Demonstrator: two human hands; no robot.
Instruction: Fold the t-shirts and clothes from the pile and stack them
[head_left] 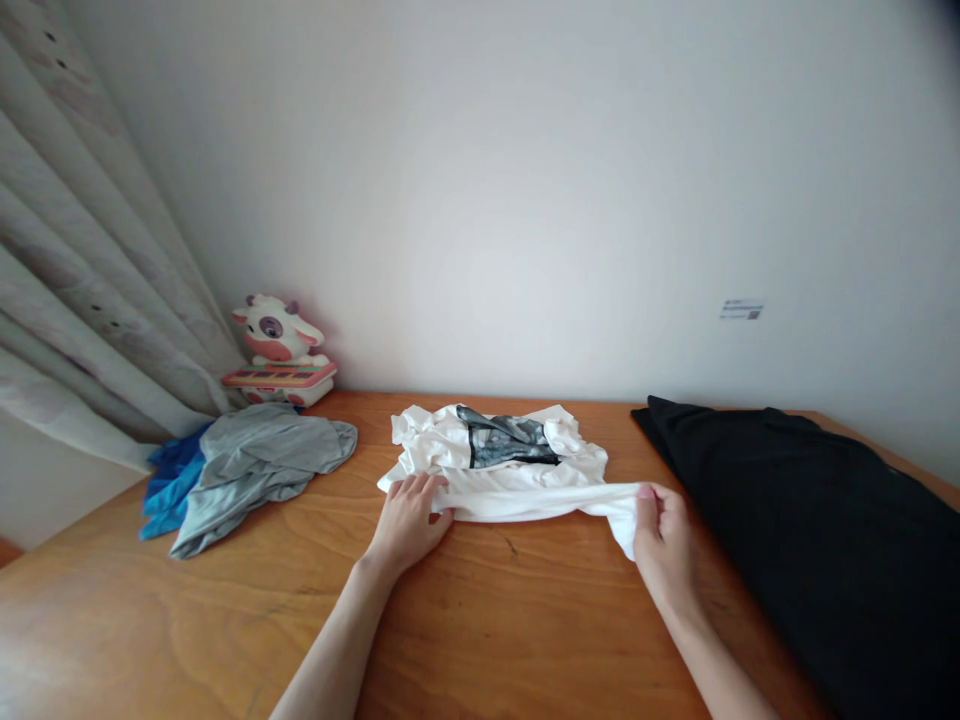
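Note:
A white T-shirt (525, 503) with a grey and black print lies crumpled on the wooden table in front of me. At its near left corner, my left hand (409, 515) has its fingers curled over the cloth, with the thumb at the near edge. My right hand (664, 530) pinches the near right corner between thumb and fingers and holds it slightly raised. Between the two hands the near edge is stretched into a band, and a short flap hangs below the right hand. Folds hide part of the print.
Grey cloth (262, 455) and blue cloth (174, 482) lie heaped at the left. Behind them a cow-shaped toy keyboard (281, 365) stands near the curtain (90, 250). A large black cloth (810, 520) covers the table's right side. The white wall (510, 200) borders the wooden table (495, 620).

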